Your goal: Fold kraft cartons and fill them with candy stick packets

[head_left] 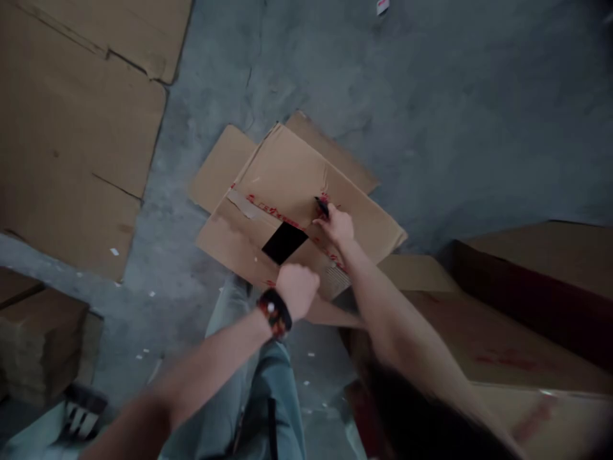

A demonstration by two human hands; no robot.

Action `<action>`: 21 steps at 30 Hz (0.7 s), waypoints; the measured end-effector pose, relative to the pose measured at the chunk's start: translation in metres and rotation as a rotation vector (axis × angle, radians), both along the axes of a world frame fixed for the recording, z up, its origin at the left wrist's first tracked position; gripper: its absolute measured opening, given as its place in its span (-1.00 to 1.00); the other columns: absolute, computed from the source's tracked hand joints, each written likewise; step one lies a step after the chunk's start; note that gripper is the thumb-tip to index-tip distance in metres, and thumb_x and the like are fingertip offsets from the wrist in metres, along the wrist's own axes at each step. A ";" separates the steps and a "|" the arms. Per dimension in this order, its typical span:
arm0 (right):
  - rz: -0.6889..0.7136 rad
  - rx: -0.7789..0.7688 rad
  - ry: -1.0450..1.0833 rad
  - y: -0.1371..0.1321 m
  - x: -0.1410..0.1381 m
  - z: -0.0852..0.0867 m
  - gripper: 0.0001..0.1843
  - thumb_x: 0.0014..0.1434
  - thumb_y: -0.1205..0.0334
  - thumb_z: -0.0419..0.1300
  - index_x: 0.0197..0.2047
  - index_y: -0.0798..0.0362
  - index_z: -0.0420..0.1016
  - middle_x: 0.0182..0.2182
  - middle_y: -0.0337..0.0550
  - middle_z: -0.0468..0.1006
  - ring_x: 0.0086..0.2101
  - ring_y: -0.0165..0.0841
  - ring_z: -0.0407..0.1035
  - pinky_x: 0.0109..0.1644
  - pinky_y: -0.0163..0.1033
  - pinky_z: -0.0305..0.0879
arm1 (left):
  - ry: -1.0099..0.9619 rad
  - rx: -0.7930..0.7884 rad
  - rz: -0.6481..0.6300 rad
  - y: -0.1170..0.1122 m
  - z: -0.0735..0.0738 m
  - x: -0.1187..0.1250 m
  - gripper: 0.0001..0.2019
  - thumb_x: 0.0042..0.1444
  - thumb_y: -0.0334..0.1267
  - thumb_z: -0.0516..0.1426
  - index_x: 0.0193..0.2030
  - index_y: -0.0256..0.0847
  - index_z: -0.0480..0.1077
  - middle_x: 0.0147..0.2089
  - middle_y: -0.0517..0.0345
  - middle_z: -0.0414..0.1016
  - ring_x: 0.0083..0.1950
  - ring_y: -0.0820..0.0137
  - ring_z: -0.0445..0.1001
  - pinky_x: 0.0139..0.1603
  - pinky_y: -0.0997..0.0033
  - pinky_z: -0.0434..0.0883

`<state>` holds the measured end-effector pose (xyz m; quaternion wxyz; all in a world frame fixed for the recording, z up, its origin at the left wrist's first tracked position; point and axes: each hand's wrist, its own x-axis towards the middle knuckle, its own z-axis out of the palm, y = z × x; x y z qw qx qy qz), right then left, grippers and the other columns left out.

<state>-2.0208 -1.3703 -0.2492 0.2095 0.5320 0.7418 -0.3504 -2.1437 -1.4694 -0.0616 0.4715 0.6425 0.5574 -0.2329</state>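
A cardboard box [292, 172] with its flaps spread lies on the concrete floor, marked with a red printed or taped line. My right hand [335, 223] is shut on a black marker [322, 206], whose end is at the cardboard near a red mark. My left hand [297, 291], with a dark patterned band on its wrist, forms a fist at the box's near edge. A black square patch [285, 243] shows on the cardboard between my hands. The marker's tip is hidden by its own angle and my fingers.
Flattened cardboard sheets [81, 128] lie on the floor at upper left. A stack of cardboard [41, 338] stands at lower left. Large brown cartons [527, 306] fill the lower right. My grey-green trouser legs [272, 396] appear below my arms, and small white scraps dot the concrete floor [421, 108].
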 end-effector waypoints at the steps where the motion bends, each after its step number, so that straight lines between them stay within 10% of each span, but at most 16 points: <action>1: 0.017 0.006 0.000 -0.001 0.001 0.001 -0.59 0.16 -0.01 0.24 -0.06 0.09 0.35 -0.29 0.02 0.55 -0.29 -0.16 0.44 -0.26 -0.19 0.28 | -0.034 0.006 0.020 -0.018 0.020 -0.004 -0.77 0.16 -0.48 0.03 -0.22 -0.29 0.52 -0.25 -0.04 0.57 -0.14 0.20 0.53 -0.24 0.25 0.47; 5: 0.054 0.092 0.003 -0.027 -0.009 0.029 -0.31 0.04 -0.20 0.28 0.01 0.18 0.27 -0.24 0.12 0.50 -0.23 -0.09 0.40 -0.23 -0.11 0.34 | -0.072 0.025 0.113 -0.101 0.081 -0.030 -0.83 0.16 -0.17 0.15 -0.21 -0.16 0.51 0.05 0.02 0.49 0.16 0.09 0.38 0.09 0.06 0.44; 9: 0.119 0.275 0.043 -0.062 -0.045 0.060 -0.43 0.05 -0.02 0.31 -0.02 0.17 0.28 -0.04 0.22 0.36 -0.05 -0.03 0.26 -0.23 -0.10 0.40 | 0.405 0.117 0.285 -0.161 0.084 -0.079 -0.47 0.17 0.12 0.05 0.11 -0.22 0.45 0.42 -0.22 0.07 0.44 -0.24 -0.09 0.35 -0.27 0.06; 13: 0.125 0.297 0.090 -0.070 -0.078 0.063 -0.29 0.02 0.33 0.22 0.24 0.20 0.13 0.01 0.25 0.30 -0.05 -0.05 0.23 -0.28 -0.14 0.43 | 0.872 -0.199 0.423 -0.163 0.039 -0.134 -0.05 0.06 0.08 0.17 0.41 -0.55 -0.04 0.43 -0.64 -0.20 0.45 -0.33 -0.21 0.29 -0.40 0.00; 16: 0.088 0.303 0.143 -0.068 -0.087 0.064 0.08 -0.06 0.36 0.21 0.42 0.29 -0.30 0.04 0.31 0.28 -0.06 -0.05 0.25 -0.22 -0.11 0.44 | 0.899 -0.370 0.505 -0.129 -0.010 -0.129 0.23 -0.17 0.20 0.28 0.47 -0.42 -0.25 0.46 -0.58 -0.35 0.44 -0.36 -0.38 0.24 -0.55 -0.15; 21: 0.130 0.197 0.185 -0.060 -0.075 0.086 0.12 -0.07 0.32 0.19 0.44 0.31 -0.35 0.23 0.40 0.14 -0.07 0.01 0.33 -0.15 -0.02 0.42 | 0.776 0.130 0.696 -0.055 -0.096 -0.068 0.15 -0.09 -0.09 0.32 0.48 -0.30 -0.33 0.47 -0.51 -0.50 0.42 -0.44 -0.28 0.17 -0.58 0.00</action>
